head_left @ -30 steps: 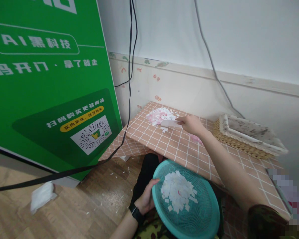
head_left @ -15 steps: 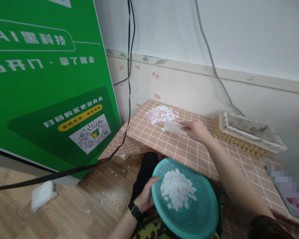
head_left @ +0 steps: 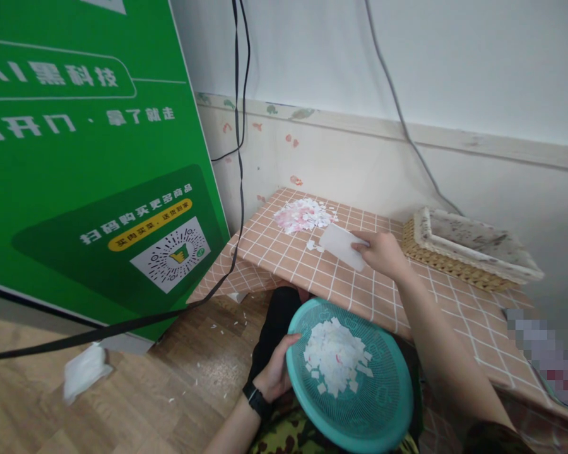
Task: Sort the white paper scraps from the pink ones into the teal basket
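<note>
Fingers (head_left: 363, 244) of the right hand (head_left: 383, 254) pinch one end of a flat white card (head_left: 341, 244), over the cloth-covered counter (head_left: 286, 251) beyond the teal mesh colander (head_left: 390, 384). The card's long axis runs obliquely: its held end lies to the right, and its free end reaches left and slightly away from the colander. Just beside that free end lie a few stray scraps (head_left: 311, 244); whether card and scraps touch, I cannot tell. From the right fingers, the loose pile of white and pink paper scraps (head_left: 305, 215) lies farther left and somewhat farther out, on the counter's far left part as reckoned from the colander. The right hand is clearly the nearer of the two to this pile. The left hand (head_left: 275, 369) grips the colander's left side, thumb over the rim, the other fingers partly hidden behind the wall. The colander sits on the person's side of the counter edge, tilted, with a heap of white paper squares (head_left: 336, 356) inside. Farther out, a wicker basket (head_left: 447, 266) with a patterned cloth lining stands beyond and to the right of the colander, and a green cabinet (head_left: 99, 151) rises well to its left.
</note>
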`<state>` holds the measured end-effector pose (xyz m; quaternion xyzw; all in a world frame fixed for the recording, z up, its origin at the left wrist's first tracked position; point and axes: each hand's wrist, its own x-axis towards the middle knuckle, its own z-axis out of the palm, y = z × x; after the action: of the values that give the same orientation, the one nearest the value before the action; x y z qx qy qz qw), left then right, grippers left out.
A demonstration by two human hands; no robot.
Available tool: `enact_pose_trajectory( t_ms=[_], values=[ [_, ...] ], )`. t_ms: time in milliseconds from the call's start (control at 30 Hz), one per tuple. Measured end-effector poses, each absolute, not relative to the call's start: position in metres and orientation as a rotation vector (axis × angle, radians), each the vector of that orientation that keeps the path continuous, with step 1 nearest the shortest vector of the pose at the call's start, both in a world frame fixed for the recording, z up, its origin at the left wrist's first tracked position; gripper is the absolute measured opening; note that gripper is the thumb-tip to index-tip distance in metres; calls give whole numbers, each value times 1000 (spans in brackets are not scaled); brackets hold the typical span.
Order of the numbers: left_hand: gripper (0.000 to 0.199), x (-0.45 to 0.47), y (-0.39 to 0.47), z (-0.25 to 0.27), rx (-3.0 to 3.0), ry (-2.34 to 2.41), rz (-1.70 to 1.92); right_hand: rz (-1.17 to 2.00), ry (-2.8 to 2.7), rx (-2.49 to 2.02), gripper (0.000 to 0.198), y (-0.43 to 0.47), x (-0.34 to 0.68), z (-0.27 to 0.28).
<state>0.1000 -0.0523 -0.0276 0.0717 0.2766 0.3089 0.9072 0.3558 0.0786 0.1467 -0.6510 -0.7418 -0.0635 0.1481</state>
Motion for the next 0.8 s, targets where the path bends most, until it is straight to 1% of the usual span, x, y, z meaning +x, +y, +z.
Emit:
enact_pose_trajectory(
  t_ms=[267, 400, 500, 633, 800],
  values=[
    [33, 101, -52, -27, 191, 588, 664, -183, -2142, -1816, 39, 86, 349, 143],
    [35, 101, -52, -28, 189, 591, 660, -172, -2204, -1777, 36, 84, 353, 152],
    [35, 101, -52, -27, 184, 599, 655, -228, -2186, -1786, 36, 85, 354, 156],
    [31, 101, -52, -26, 176, 615, 677, -270, -2170, -1816, 37, 93, 349, 150],
    [33, 102, -52, -30, 184, 606, 680, -241, -2199, -1777, 33, 90, 352, 146]
  ],
)
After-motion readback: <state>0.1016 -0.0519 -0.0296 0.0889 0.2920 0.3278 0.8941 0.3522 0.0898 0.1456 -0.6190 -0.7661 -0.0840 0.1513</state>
